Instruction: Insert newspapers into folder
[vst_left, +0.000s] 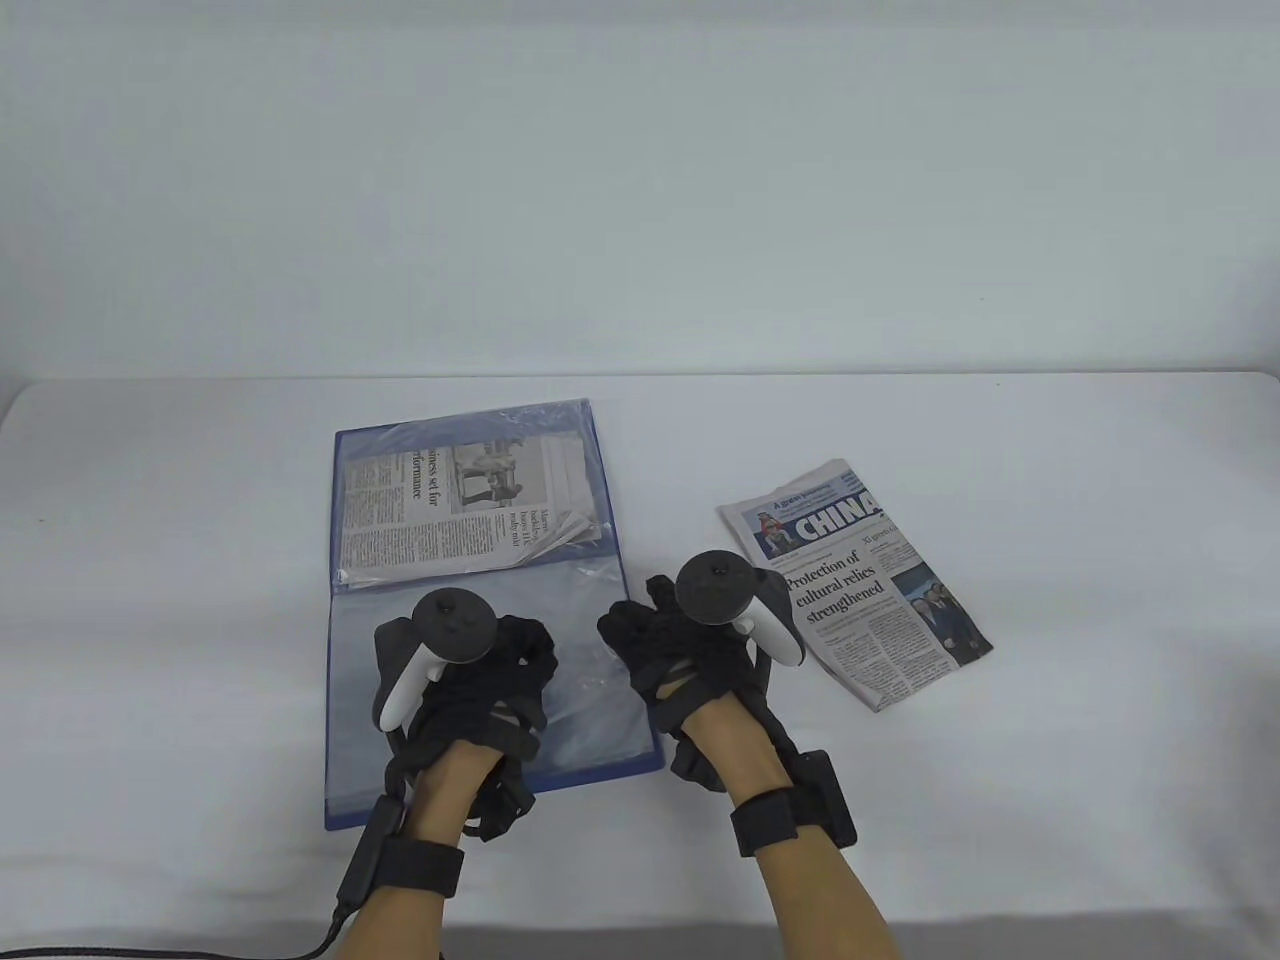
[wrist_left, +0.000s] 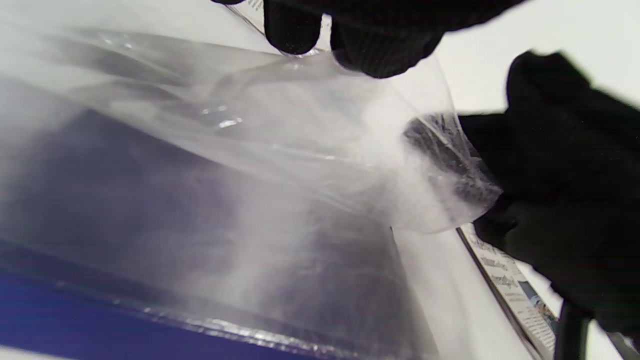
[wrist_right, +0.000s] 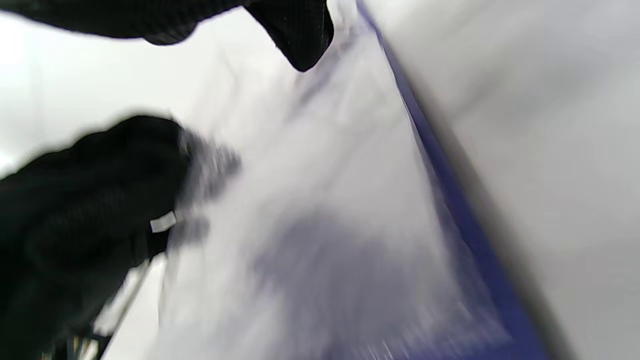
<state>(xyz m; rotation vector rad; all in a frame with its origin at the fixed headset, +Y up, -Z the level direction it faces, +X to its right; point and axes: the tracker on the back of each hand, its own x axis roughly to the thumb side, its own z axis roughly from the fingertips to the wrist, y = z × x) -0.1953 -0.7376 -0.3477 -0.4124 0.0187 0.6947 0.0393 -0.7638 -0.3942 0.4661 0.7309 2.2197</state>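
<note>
A blue folder (vst_left: 338, 520) lies open on the white table. Its far half holds a folded newspaper (vst_left: 460, 510) inside a clear sleeve. A second folded newspaper (vst_left: 850, 580), headed "CHINA", lies loose on the table to the folder's right. Both hands are over the near half's clear sleeve (vst_left: 590, 700). My left hand (vst_left: 525, 655) pinches the sleeve's edge (wrist_left: 320, 75) and lifts it off the blue cover. My right hand (vst_left: 640, 620) reaches in from the right, fingers spread, with one fingertip (wrist_left: 450, 160) showing through the plastic. The right wrist view is blurred and shows the folder's blue edge (wrist_right: 450, 200).
The table (vst_left: 1050, 450) is white with a pale wall behind it. A black cable (vst_left: 330, 930) runs from my left wrist off the front edge. The loose newspaper's edge also shows in the left wrist view (wrist_left: 515, 285).
</note>
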